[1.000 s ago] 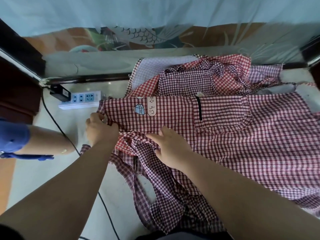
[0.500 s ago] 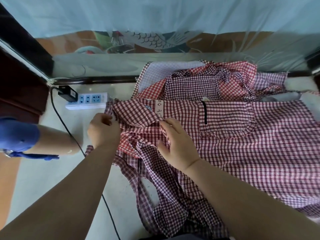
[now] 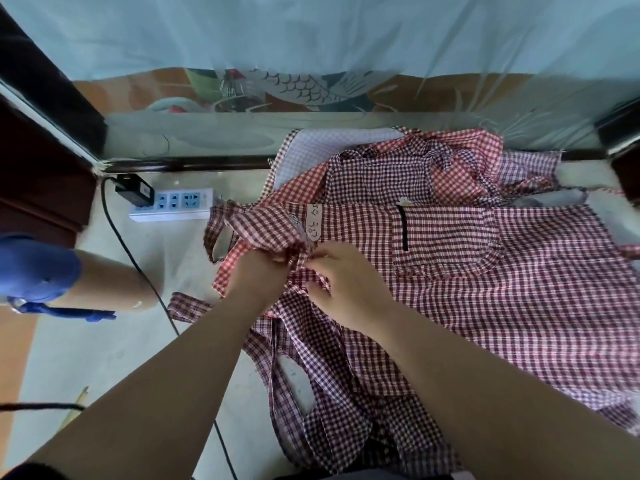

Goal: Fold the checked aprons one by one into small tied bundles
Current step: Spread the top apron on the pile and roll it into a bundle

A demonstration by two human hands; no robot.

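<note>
Gathering the top apron (image 3: 485, 271), spread just right of the power strip (image 3: 173, 204): left hand (image 3: 258, 277) and right hand (image 3: 349, 285) meet, each pinching bunched bib cloth, apparently to start its fold.

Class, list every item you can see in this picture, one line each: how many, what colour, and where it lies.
top apron: one, dark red and white check, spread on the floor, centre right
apron pile: several, exact count unclear, red and purple checks, behind the top apron
power strip: one, white with blue sockets, on the floor, upper left
adapter: one, black, plugged into the power strip's left end
cable: one, black, running down across the floor
floor: pale
glass panel: one, frosted with a fish pattern, at the back
blue garment: one, far left
left hand: one, grips the top apron's left end
right hand: one, pinches the same end
</note>
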